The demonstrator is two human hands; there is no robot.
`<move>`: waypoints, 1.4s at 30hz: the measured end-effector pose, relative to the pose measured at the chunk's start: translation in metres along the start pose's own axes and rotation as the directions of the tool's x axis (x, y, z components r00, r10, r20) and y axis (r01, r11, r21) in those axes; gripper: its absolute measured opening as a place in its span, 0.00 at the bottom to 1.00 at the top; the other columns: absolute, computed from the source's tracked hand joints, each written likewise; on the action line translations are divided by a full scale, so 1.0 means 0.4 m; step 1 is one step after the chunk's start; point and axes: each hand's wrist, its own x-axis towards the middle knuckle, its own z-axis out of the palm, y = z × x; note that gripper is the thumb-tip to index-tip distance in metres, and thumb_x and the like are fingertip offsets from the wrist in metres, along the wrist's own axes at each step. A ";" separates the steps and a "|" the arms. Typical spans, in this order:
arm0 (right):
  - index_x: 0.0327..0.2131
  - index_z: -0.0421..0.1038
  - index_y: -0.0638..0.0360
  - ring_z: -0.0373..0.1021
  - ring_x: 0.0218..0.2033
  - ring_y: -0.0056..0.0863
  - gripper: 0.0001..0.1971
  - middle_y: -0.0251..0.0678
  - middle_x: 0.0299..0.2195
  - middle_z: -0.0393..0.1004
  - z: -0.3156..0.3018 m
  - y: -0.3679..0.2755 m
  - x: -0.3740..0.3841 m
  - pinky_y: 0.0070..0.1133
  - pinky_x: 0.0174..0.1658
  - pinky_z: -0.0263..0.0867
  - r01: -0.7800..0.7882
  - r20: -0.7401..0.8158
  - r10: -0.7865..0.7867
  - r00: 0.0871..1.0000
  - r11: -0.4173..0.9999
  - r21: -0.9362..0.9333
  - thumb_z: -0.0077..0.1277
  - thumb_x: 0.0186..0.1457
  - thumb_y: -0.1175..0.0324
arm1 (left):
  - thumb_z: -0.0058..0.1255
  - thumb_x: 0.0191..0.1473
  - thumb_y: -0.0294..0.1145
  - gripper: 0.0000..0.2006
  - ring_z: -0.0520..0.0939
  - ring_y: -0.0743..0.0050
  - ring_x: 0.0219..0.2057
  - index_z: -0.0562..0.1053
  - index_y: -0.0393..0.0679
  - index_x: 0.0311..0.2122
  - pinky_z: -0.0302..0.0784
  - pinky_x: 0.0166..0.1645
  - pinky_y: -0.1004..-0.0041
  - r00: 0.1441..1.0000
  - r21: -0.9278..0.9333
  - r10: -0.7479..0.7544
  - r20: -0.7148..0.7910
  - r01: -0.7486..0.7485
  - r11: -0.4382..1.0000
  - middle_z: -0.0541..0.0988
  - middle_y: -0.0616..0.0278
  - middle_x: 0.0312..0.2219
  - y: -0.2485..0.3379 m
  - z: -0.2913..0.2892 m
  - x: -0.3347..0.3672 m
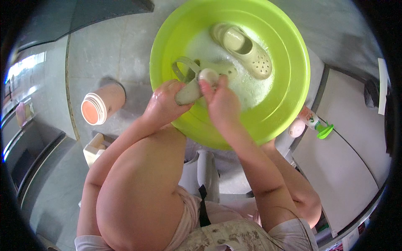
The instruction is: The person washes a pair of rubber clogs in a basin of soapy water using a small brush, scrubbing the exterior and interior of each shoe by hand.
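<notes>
My left hand (165, 102) is closed around the side of a pale green clog (189, 93), which it holds tilted over the near left part of a bright green basin (293, 83). The clog's heel strap stands up and its holed toe points into the basin. In my right hand (224, 102) is a small round whitish thing (208, 77), pressed against the clog; its underside is hidden. A second pale green clog (251, 54) lies in the sudsy water (251, 97) at the far right, its opening facing up.
A pink container (104, 102) with a white threaded mouth lies on the grey tiled floor (98, 54) at the left. Near my left forearm is a cream plastic object (95, 148). A bottle with a green top (324, 130) and a pink round item (297, 128) are right of the basin.
</notes>
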 end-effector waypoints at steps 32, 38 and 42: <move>0.41 0.60 0.64 0.70 0.20 0.52 0.30 0.51 0.18 0.72 -0.004 -0.001 0.072 0.42 0.22 0.64 0.136 -0.085 -0.152 0.985 0.976 -0.170 0.44 0.53 0.41 | 0.60 0.31 0.31 0.17 0.79 0.55 0.29 0.74 0.35 0.31 0.74 0.35 0.67 0.981 -0.197 -0.154 -0.117 0.129 0.972 0.76 0.50 0.26 -0.001 0.003 0.011; 0.41 0.62 0.67 0.70 0.29 0.56 0.28 0.53 0.25 0.73 0.011 0.003 0.035 0.41 0.32 0.64 0.115 -0.030 -0.124 0.992 0.971 -0.208 0.41 0.56 0.45 | 0.59 0.32 0.31 0.17 0.79 0.58 0.29 0.74 0.34 0.31 0.73 0.36 0.68 0.990 -0.159 -0.119 -0.075 0.105 0.982 0.76 0.50 0.26 -0.021 0.010 0.004; 0.41 0.62 0.71 0.70 0.36 0.51 0.32 0.58 0.33 0.72 -0.043 0.210 0.147 0.36 0.40 0.64 -0.022 -0.294 0.048 0.955 0.996 0.091 0.44 0.54 0.43 | 0.59 0.33 0.32 0.16 0.78 0.56 0.29 0.73 0.34 0.31 0.73 0.35 0.68 0.990 -0.177 -0.091 -0.112 0.070 0.982 0.76 0.50 0.26 -0.033 0.013 -0.001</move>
